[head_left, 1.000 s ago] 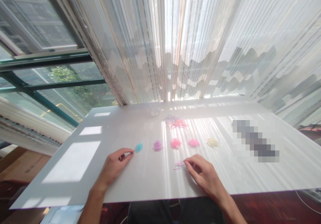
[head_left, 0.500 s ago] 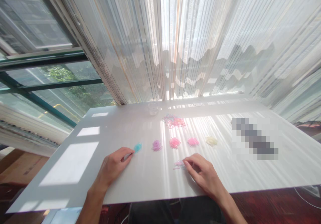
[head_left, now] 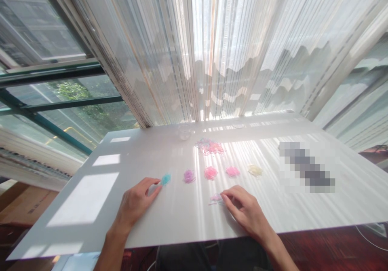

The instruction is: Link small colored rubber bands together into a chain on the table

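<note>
My left hand [head_left: 138,196] rests on the white table with thumb and index finger slightly apart, the fingertips at the edge of a teal pile of small rubber bands [head_left: 165,179]. My right hand [head_left: 244,206] is pinched at a little group of pale lilac rubber bands [head_left: 215,198] near the front; how many it grips is too small to tell. In a row right of the teal pile lie a purple pile [head_left: 188,176], a coral-pink pile [head_left: 210,172], a bright pink pile [head_left: 233,171] and a pale yellow pile [head_left: 255,170]. Behind them spreads a larger mixed pile [head_left: 210,146].
A clear round container [head_left: 185,132] stands toward the back of the white table [head_left: 145,222], with a clear flat lid-like piece [head_left: 238,125] farther right. A blurred-out dark object [head_left: 307,166] lies on the right. Striped curtains [head_left: 212,52] hang behind the table.
My left thumb and index finger have parted beside the teal pile; before, they were pinched together. My right hand has stayed in almost the same place.
</note>
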`<state>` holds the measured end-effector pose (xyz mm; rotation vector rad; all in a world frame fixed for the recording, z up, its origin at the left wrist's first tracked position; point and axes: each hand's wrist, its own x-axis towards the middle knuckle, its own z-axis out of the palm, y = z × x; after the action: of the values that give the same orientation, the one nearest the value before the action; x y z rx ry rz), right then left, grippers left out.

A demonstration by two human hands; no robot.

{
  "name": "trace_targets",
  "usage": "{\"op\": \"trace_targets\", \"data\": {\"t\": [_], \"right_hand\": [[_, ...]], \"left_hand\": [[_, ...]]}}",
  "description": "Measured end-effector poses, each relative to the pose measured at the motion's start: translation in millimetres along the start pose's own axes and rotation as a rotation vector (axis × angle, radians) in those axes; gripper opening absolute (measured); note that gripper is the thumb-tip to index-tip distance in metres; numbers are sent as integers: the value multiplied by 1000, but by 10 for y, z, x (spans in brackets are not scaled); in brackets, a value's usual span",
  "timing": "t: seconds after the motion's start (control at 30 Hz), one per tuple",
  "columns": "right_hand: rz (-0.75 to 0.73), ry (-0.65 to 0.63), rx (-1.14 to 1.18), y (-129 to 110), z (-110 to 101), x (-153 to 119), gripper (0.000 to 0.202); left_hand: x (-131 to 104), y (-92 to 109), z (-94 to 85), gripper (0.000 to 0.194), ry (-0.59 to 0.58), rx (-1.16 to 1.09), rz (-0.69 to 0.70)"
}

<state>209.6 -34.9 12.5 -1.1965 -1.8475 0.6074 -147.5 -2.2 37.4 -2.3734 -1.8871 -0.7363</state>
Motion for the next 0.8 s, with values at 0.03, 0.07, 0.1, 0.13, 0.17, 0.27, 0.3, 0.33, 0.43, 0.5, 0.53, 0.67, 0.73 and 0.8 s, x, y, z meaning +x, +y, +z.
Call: {"op": "trace_targets", "data": {"t": [0.03, 0.07, 0.1, 0.13, 0.17, 0.27, 0.3, 0.33, 0.43, 0.5, 0.53, 0.67, 0.73, 0.8], "right_hand": [[-1, 6, 1, -3, -2, -2, 19], [-1, 13, 2, -6, -4, -3, 18], [-1, 20, 3, -8, -5, -3, 18], [0, 27, 4, -9, -5, -3, 18], [3, 34, 5, -10, -4, -2, 17], [5, 68, 9, -9, 4, 4, 14], [4, 83, 10, -7, 7, 6, 14], [3, 98, 10, -5, 10, 8, 14], [1, 122, 0, 5, 13, 13, 17], [-8, 125, -17, 11, 12, 12, 18], [-15, 124, -31, 12, 12, 10, 18], [-48, 96, -114, 3, 22, -2, 16], [-59, 57, -140, -7, 34, -2, 15], [-71, 14, -156, -12, 48, 2, 14]], "left_hand": [[-1, -7, 7, 29, 13, 4, -2], [-4, -13, 13, 29, 26, 3, 0], [-11, -11, 20, 28, 44, -3, 6], [-23, 3, 28, 27, 66, -17, 14], [-41, 35, 39, 26, 96, -38, 24], [-122, 284, 104, 20, 182, -164, 60], [-153, 418, 138, 17, 177, -227, 78], [-179, 570, 180, 15, 148, -295, 97], [-210, 1038, 327, 11, -18, -425, 173], [-187, 1276, 428, 11, -85, -433, 216], [-168, 1357, 476, 13, -99, -426, 228], [-122, 1469, 633, 17, -67, -352, 243], [-126, 1460, 682, 16, -42, -316, 244], [-139, 1448, 708, 15, -29, -306, 246]]}}
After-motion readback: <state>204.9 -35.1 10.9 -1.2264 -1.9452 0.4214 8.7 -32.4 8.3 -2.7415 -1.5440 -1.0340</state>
